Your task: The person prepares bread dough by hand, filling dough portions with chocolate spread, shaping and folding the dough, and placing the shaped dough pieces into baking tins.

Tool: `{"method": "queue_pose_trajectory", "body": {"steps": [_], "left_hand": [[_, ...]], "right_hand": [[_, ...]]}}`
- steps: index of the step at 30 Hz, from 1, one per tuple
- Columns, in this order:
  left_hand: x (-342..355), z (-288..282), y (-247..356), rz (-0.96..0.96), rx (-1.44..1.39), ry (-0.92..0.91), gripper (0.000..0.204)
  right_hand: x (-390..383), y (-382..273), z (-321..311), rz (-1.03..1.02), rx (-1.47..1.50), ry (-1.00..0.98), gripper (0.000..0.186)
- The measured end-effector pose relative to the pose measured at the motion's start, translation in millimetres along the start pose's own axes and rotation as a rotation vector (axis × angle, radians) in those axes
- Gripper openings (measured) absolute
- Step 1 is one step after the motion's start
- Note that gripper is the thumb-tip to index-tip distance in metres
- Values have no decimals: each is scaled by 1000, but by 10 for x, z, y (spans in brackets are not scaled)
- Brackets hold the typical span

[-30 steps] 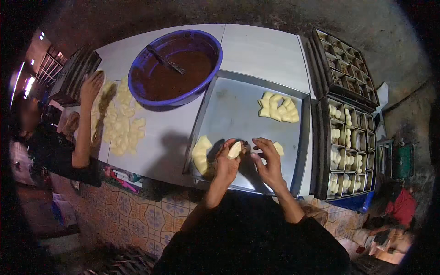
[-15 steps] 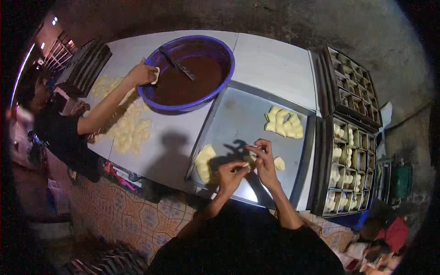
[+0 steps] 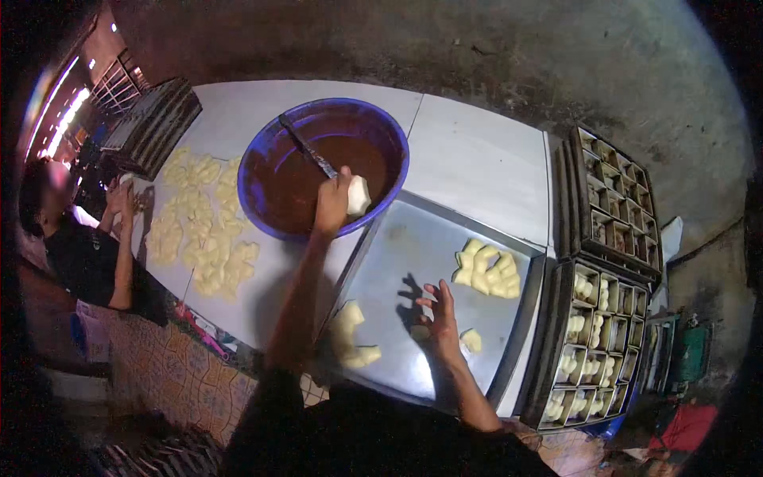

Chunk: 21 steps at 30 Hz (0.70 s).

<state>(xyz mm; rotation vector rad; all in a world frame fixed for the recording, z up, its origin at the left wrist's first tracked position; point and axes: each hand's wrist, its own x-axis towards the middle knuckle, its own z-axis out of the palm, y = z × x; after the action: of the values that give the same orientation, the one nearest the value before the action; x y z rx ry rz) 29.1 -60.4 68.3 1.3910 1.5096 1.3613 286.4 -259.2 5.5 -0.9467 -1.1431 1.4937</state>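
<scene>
The tabletop (image 3: pixel 485 159) carries a tray (image 3: pixel 389 254) under the right hand (image 3: pixel 439 314), a basin (image 3: pixel 247 195) under the left hand (image 3: pixel 332 203), dough (image 3: pixel 203 219) leftward.

one blue basin (image 3: pixel 397 143), one long stick-like tool (image 3: pixel 306 145), one metal tray (image 3: pixel 401 250), one left hand (image 3: pixel 331 207), one right hand (image 3: pixel 442 319), one dough piece (image 3: pixel 359 196) in the left, at least three dough clumps (image 3: pixel 486 270) on the tray, two stacks of divided pans (image 3: pixel 540 342), one dark stack (image 3: pixel 152 131), one co-worker (image 3: pixel 86 258).

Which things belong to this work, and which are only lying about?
Seemingly in use:
dough piece, in left hand
purple basin of brown mixture
metal tray, beneath right hand
compartment tray holding dough

Apparently lying about:
green object, far right
pink object, left
</scene>
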Motion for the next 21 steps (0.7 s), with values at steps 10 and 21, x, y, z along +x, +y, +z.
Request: {"method": "queue_pose_trajectory", "body": {"steps": [10, 21], "left_hand": [[-53, -302, -459, 322, 890, -281, 85], [-2184, 276, 547, -687, -616, -188, 75]], "right_hand": [[-86, 216, -85, -72, 31, 95, 78], [-149, -37, 352, 272, 373, 265, 31]]}}
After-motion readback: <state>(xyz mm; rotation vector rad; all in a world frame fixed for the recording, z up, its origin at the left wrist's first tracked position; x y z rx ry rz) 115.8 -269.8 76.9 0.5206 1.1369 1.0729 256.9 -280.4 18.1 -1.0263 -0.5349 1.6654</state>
